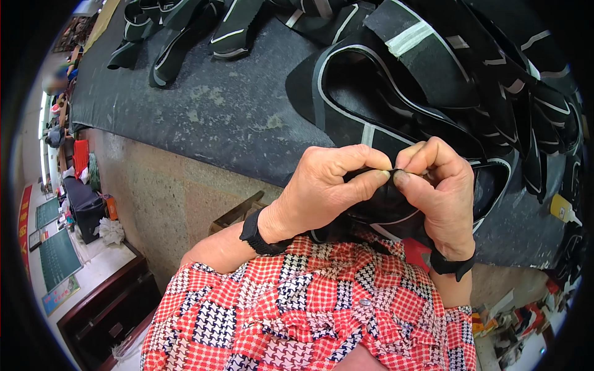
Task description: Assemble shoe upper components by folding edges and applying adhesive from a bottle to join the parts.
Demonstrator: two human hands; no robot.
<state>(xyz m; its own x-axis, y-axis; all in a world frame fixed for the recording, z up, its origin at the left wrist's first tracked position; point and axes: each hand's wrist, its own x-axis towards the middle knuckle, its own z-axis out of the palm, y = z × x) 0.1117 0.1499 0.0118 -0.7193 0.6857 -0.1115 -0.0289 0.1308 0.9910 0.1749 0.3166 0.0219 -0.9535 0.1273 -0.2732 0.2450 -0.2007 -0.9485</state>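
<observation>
Both my hands meet above the front edge of a dark table, pinching the edge of a black strip piece (383, 201) between thumbs and fingertips. My left hand (331, 179) is closed on it from the left, and my right hand (436, 185) is closed right beside it, the fingertips almost touching. Most of the held part hangs below my hands, partly hidden by them. Just beyond lies a looped black piece with white-lined edges (322, 93); whether it joins the held piece I cannot tell. Black bands circle both my wrists.
More black strips with white edges (232, 34) lie at the far side of the worn dark table (185, 105) and heap up at the right (520, 105). A yellow bottle with a pale nozzle (562, 209) lies on the right. A dark wooden piece of furniture (105, 309) stands lower left.
</observation>
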